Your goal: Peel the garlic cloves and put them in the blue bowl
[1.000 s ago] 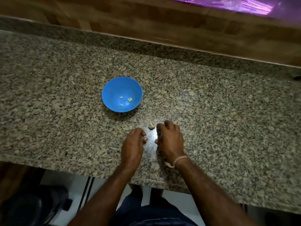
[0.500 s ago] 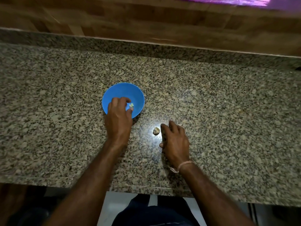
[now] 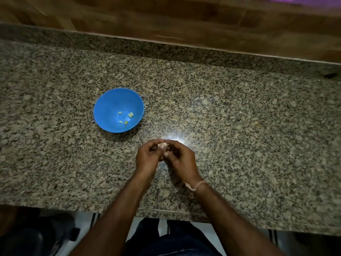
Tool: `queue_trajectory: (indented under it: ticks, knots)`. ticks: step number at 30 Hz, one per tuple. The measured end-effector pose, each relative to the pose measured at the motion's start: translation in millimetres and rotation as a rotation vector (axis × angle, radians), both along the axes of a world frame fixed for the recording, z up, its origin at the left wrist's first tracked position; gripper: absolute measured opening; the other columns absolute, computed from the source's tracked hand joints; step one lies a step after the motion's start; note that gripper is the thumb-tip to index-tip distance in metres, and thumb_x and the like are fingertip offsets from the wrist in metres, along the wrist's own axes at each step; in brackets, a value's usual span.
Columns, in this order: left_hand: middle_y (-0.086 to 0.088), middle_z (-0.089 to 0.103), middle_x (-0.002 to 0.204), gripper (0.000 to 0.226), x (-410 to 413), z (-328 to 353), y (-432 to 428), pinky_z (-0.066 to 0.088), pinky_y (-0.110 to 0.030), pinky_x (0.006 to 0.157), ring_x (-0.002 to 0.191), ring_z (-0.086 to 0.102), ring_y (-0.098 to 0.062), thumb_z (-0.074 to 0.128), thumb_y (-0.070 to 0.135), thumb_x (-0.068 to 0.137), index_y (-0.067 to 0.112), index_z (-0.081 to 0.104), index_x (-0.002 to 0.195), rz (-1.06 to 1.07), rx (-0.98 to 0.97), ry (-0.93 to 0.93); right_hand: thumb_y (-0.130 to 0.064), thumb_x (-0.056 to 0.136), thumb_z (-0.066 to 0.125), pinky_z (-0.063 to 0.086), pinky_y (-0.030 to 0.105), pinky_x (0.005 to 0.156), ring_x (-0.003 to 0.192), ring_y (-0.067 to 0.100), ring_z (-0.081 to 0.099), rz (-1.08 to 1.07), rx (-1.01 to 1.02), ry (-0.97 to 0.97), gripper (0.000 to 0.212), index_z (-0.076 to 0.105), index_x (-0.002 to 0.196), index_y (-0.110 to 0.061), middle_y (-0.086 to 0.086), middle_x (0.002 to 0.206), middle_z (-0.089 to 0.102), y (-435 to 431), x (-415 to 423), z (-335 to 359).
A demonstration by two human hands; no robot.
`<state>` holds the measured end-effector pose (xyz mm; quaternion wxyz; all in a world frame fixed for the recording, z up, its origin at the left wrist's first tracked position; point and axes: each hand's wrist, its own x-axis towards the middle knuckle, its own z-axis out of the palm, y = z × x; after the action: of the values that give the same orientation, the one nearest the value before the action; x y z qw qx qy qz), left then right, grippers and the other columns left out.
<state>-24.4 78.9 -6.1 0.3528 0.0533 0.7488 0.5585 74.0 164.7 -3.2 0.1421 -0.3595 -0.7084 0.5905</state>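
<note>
A blue bowl (image 3: 110, 102) stands on the granite counter (image 3: 239, 117) left of centre, with several small peeled garlic cloves (image 3: 130, 114) lying in its bottom. In front of it, my left hand (image 3: 147, 157) and my right hand (image 3: 181, 159) meet above the counter. Between their fingertips they pinch a pale garlic piece (image 3: 163, 145) with its skin on. Most of the garlic is hidden by my fingers. A thin band circles my right wrist.
A granite upstand and a wooden wall (image 3: 166, 21) close the counter at the back. The counter's front edge (image 3: 166, 212) runs just below my forearms. A small dark object (image 3: 330, 75) lies at the far right by the upstand.
My left hand left the bowl, where it dropped a clove, and came back to the right. My right hand picked the garlic piece off the counter; both hands now pinch it.
</note>
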Motion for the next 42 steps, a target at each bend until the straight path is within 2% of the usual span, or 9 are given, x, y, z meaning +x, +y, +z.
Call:
queue_trajectory:
  ticks: [3,7,11,16,22,25,33,37,42]
  knots:
    - [-0.014,0.076,0.117,0.027,8,10,-5,0.061,-0.034,0.092,0.109,0.073,-0.027,0.059,0.002,0.102,0.008,0.069,0.125,0.107,0.226,-0.408,0.002,0.092,0.073,0.061,0.038,0.095,0.106,0.017,0.073,-0.043,-0.149,0.105,0.030,0.076,0.118,-0.011,0.000,0.115,0.078,10,11,10]
    - [-0.014,0.073,0.126,0.036,20,29,-9,0.061,-0.024,0.084,0.113,0.070,-0.023,0.058,0.000,0.098,0.006,0.065,0.133,0.104,0.350,-0.520,0.000,0.090,0.077,0.059,0.026,0.086,0.100,0.011,0.074,-0.013,-0.205,0.185,0.021,0.077,0.109,-0.009,-0.006,0.107,0.079,16,24,31]
    - [-0.011,0.074,0.125,0.037,32,43,-8,0.061,-0.025,0.089,0.111,0.072,-0.019,0.058,0.003,0.098,0.007,0.063,0.134,0.101,0.378,-0.506,-0.005,0.090,0.079,0.061,0.030,0.082,0.093,0.021,0.074,-0.012,-0.218,0.191,0.019,0.077,0.107,-0.009,-0.001,0.105,0.079,20,32,38]
    - [-0.018,0.071,0.129,0.047,43,49,-5,0.053,-0.036,0.103,0.123,0.068,-0.028,0.062,0.014,0.090,0.006,0.061,0.136,0.107,0.436,-0.517,-0.009,0.088,0.083,0.060,0.028,0.079,0.088,0.011,0.070,0.021,-0.202,0.185,0.019,0.076,0.106,-0.012,0.001,0.100,0.077,22,39,42]
    - [-0.013,0.071,0.129,0.045,47,49,-4,0.053,-0.033,0.099,0.113,0.065,-0.023,0.065,0.014,0.089,0.010,0.063,0.134,0.045,0.428,-0.471,-0.009,0.089,0.082,0.064,0.041,0.087,0.099,0.017,0.076,0.017,-0.141,0.188,0.019,0.079,0.107,-0.012,-0.001,0.106,0.078,26,51,42]
    - [-0.011,0.072,0.129,0.043,50,52,-3,0.050,-0.039,0.105,0.116,0.065,-0.023,0.065,0.013,0.089,0.009,0.064,0.133,0.032,0.405,-0.431,-0.011,0.091,0.080,0.064,0.038,0.086,0.098,0.014,0.075,0.043,-0.007,0.190,0.018,0.080,0.109,-0.012,-0.004,0.103,0.078,26,55,45]
    - [-0.017,0.076,0.118,0.030,64,54,-1,0.057,-0.034,0.101,0.117,0.071,-0.027,0.060,0.002,0.100,0.003,0.067,0.129,0.065,0.340,-0.317,-0.021,0.096,0.076,0.058,0.016,0.078,0.090,0.000,0.072,0.096,0.247,0.111,0.018,0.079,0.114,-0.016,-0.007,0.101,0.078,18,61,49]
    - [-0.015,0.077,0.113,0.028,73,54,-1,0.060,-0.023,0.083,0.108,0.075,-0.021,0.056,-0.002,0.101,0.004,0.068,0.126,0.103,0.330,-0.319,-0.029,0.102,0.068,0.059,0.026,0.077,0.089,0.004,0.069,0.137,0.443,0.062,0.018,0.075,0.116,-0.019,-0.006,0.101,0.075,10,63,46]
    - [-0.017,0.076,0.116,0.029,76,49,-4,0.060,-0.024,0.086,0.111,0.074,-0.024,0.055,-0.002,0.102,0.000,0.066,0.129,0.129,0.351,-0.370,-0.029,0.105,0.063,0.059,0.033,0.075,0.088,0.007,0.067,0.153,0.420,0.055,0.019,0.073,0.114,-0.016,-0.007,0.099,0.071,9,65,40]
